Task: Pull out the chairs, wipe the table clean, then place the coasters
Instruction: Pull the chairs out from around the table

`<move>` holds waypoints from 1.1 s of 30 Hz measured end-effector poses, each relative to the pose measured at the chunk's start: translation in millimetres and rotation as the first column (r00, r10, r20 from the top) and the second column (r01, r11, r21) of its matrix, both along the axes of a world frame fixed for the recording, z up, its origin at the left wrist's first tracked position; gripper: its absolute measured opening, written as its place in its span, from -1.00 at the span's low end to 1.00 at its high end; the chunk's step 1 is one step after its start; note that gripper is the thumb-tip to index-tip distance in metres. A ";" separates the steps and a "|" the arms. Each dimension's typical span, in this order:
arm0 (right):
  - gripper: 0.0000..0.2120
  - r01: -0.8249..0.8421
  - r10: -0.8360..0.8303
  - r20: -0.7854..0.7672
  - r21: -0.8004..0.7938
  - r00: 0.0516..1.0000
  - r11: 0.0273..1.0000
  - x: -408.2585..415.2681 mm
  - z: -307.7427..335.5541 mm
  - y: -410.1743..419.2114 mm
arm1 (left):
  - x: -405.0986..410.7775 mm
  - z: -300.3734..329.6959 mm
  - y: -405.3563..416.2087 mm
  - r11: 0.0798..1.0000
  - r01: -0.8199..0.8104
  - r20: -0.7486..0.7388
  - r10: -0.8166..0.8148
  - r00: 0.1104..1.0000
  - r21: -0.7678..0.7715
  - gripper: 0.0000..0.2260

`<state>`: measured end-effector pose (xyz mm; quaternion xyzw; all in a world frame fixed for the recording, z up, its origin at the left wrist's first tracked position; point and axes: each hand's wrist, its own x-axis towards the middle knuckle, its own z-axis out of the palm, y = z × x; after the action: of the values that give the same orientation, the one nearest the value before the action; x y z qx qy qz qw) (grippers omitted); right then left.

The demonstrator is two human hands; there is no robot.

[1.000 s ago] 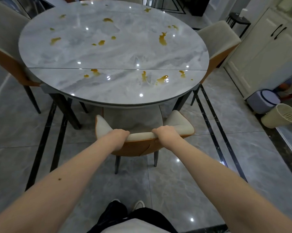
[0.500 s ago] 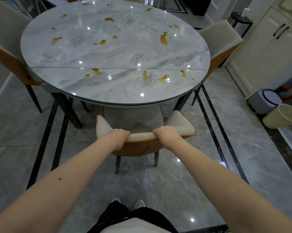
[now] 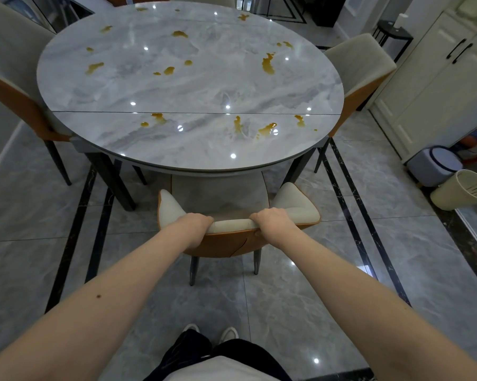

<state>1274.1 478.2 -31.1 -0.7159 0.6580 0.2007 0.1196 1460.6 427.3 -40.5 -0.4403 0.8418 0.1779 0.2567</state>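
Observation:
A round grey marble table (image 3: 190, 86) carries several orange-brown spills (image 3: 267, 64). Directly in front of me stands a cream and orange chair (image 3: 232, 225), its seat partly under the table's near edge. My left hand (image 3: 194, 224) grips the top of the chair's backrest on the left. My right hand (image 3: 271, 220) grips the same backrest on the right, fingers curled over its rim. No coasters or cloth are in view.
Matching chairs stand at the table's left (image 3: 9, 64) and right (image 3: 361, 64), with another at the far side. White cabinets (image 3: 438, 86) line the right wall, with a small bin (image 3: 435, 165) and a cream basket (image 3: 462, 189) on the floor beside them. Glossy tiled floor surrounds me.
The chair has slid slightly back from the table with both hands still gripping its backrest; a little more of the seat shows.

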 end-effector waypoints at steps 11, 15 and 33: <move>-0.78 0.013 -0.013 -0.001 -0.012 1.000 1.000 2.1 0.7 6.2 | 1.4 -0.8 6.0 1.000 -0.007 0.006 0.007 1.000 -0.020 -0.56; -0.80 0.025 -0.025 0.015 -0.016 1.000 1.000 2.3 -0.3 7.9 | 1.1 -0.7 6.9 1.000 -0.004 -0.001 0.004 1.000 -0.027 -0.56; -0.61 0.135 -0.129 0.244 -0.008 0.961 0.991 -12.4 10.4 21.9 | 2.9 12.3 15.1 0.998 -0.067 -0.019 0.067 0.998 0.009 -0.51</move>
<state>1261.8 500.2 -20.7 -0.6908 0.6872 0.0951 0.2035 1463.5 442.3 -28.2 -0.4652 0.8283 0.1943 0.2444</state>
